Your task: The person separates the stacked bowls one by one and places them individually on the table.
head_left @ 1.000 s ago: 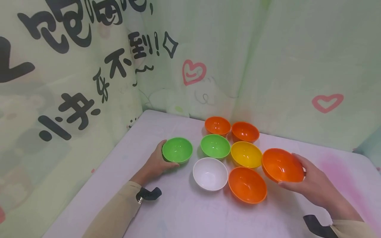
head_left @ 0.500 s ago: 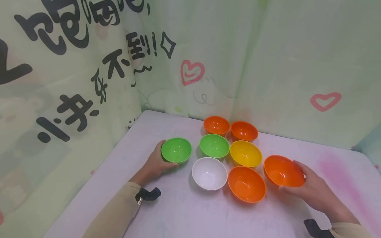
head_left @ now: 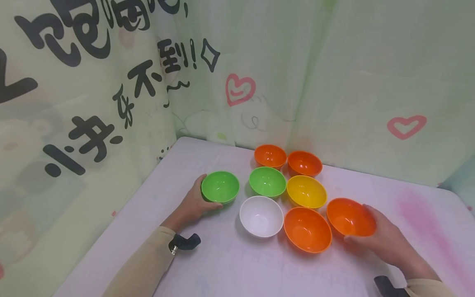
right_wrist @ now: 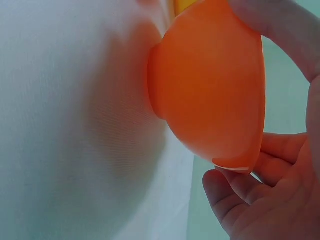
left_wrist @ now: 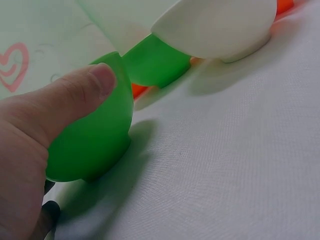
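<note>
My left hand (head_left: 193, 203) grips a green bowl (head_left: 220, 187) by its left side, the thumb along the near wall. In the left wrist view the thumb presses the outside of that green bowl (left_wrist: 97, 135), low over the cloth. At the right, my right hand (head_left: 386, 235) holds an orange bowl (head_left: 350, 216) between thumb and fingers across its rim. The right wrist view shows this orange bowl (right_wrist: 215, 85) side-on with its foot near the cloth; whether it touches I cannot tell. Just left of it sit another orange bowl (head_left: 308, 229) and a yellow bowl (head_left: 306, 192).
A white bowl (head_left: 261, 216) and a second green bowl (head_left: 267, 181) stand mid-group. Behind them are a small orange bowl (head_left: 270, 156) and a darker orange bowl (head_left: 304, 163). Printed curtains (head_left: 352, 82) hang along the back and left edges of the white-covered table (head_left: 259, 272).
The orange bowl in my right hand has come down toward the table and ended slightly nearer me, close beside the yellow and orange bowls. My left hand keeps its grip in place.
</note>
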Demonstrator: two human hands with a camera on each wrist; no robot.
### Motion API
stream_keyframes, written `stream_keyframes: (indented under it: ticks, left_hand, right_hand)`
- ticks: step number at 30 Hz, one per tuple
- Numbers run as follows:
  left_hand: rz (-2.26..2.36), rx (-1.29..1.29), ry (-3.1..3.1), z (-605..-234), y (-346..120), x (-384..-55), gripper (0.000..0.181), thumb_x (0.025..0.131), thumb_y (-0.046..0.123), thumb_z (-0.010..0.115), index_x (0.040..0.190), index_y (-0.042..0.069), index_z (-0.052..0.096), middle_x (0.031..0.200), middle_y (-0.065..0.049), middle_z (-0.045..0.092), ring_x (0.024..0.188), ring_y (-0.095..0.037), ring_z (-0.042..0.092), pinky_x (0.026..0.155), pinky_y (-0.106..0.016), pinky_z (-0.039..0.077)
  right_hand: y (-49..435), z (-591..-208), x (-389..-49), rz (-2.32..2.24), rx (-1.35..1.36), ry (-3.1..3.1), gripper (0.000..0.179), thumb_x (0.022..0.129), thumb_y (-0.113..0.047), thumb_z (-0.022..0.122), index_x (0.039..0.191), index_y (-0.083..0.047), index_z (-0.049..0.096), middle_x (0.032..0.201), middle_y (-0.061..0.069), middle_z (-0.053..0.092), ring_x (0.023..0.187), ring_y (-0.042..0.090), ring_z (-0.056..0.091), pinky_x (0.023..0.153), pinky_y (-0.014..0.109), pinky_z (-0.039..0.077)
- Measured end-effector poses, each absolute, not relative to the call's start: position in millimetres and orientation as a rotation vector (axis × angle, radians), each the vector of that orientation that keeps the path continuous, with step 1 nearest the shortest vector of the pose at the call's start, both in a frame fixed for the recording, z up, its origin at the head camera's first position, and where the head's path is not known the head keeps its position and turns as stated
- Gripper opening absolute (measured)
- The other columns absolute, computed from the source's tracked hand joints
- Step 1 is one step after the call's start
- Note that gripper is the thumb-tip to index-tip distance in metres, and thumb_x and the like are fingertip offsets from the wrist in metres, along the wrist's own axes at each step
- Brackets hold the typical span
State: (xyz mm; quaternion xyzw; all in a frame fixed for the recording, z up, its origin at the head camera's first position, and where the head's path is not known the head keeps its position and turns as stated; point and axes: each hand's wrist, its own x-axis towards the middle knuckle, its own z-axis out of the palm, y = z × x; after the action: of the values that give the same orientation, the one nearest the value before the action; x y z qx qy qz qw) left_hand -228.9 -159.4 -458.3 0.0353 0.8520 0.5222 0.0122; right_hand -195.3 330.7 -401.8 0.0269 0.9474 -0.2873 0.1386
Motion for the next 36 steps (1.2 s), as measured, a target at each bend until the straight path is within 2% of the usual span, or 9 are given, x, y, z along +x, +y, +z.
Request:
stream_keyframes:
  ticks: [4, 11, 26, 36]
  left_hand:
    - [1.627, 0.112, 2.657, -459, -160, -229, 0.118, 0.071, 0.024, 0.092, 0.156, 0.000, 0.015, 0.153, -0.024, 0.035, 0.141, -0.037, 0.034, 0.117, -0.053, 0.023]
    - [1.606, 0.108, 2.664, -458, -161, -228, 0.119, 0.070, 0.027, 0.092, 0.157, 0.001, 0.015, 0.153, -0.023, 0.035, 0.142, -0.037, 0.033, 0.117, -0.053, 0.023]
    - [1.545, 0.084, 2.689, -457, -173, -225, 0.120, 0.070, 0.032, 0.092, 0.157, 0.002, 0.015, 0.155, -0.023, 0.033, 0.143, -0.037, 0.032, 0.117, -0.054, 0.023]
    - [1.504, 0.062, 2.708, -456, -188, -224, 0.120, 0.071, 0.032, 0.092, 0.157, 0.000, 0.014, 0.154, -0.026, 0.032, 0.142, -0.040, 0.032, 0.115, -0.056, 0.026]
  right_hand:
    - [328, -403, -195, -0.835, 0.050, 2.744, 0.129, 0.075, -0.060, 0.080, 0.152, 0.014, 0.006, 0.146, 0.039, 0.028, 0.122, 0.053, 0.036, 0.095, 0.072, 0.040]
    - [324, -404, -196, -0.832, 0.030, 2.750, 0.131, 0.074, -0.061, 0.080, 0.152, 0.013, 0.005, 0.146, 0.039, 0.028, 0.120, 0.052, 0.038, 0.093, 0.071, 0.043]
    - [318, -405, -194, -0.800, 0.004, 2.727, 0.128, 0.079, -0.059, 0.076, 0.154, 0.011, -0.001, 0.149, 0.041, 0.021, 0.125, 0.056, 0.031, 0.097, 0.075, 0.034]
    - [315, -407, -193, -0.833, 0.026, 2.702, 0.129, 0.079, -0.060, 0.076, 0.154, 0.010, -0.001, 0.149, 0.039, 0.022, 0.125, 0.055, 0.032, 0.097, 0.074, 0.035]
